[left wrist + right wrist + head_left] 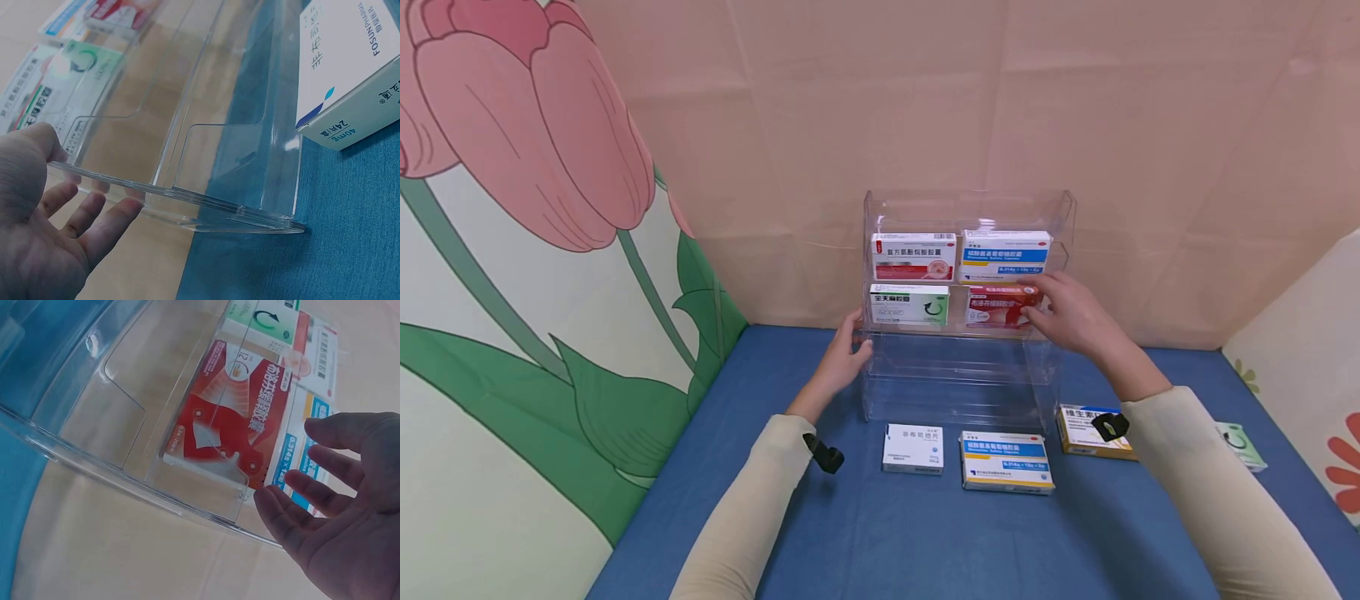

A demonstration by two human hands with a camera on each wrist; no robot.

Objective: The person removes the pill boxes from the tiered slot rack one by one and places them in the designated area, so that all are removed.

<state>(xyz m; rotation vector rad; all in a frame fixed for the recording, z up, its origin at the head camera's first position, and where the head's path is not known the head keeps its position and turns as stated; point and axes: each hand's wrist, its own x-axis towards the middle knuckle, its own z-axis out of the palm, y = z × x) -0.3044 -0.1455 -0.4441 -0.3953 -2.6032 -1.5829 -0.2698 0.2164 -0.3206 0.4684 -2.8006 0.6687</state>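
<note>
A clear plastic display rack (953, 358) with stacked tiers stands on the table. My left hand (842, 358) holds its left side panel, thumb on the inner side and fingers on the outer in the left wrist view. My right hand (1071, 312) is at the rack's right side, fingers spread and loosely bent around nothing, beside a red medicine box (234, 409) lying in the second tier. A green-and-white medicine box (908, 306) shares that tier on the left. Above sit a red-and-white medicine box (913, 257) and a blue-and-white medicine box (1004, 257).
On the blue tablecloth (887, 542) before the rack lie a small white box (913, 448) and another blue-and-white box (1006, 462). To the right are a yellow-and-white box (1086, 433), partly behind my sleeve, and a green-and-white box (1243, 446). Pink fabric (805, 167) hangs behind.
</note>
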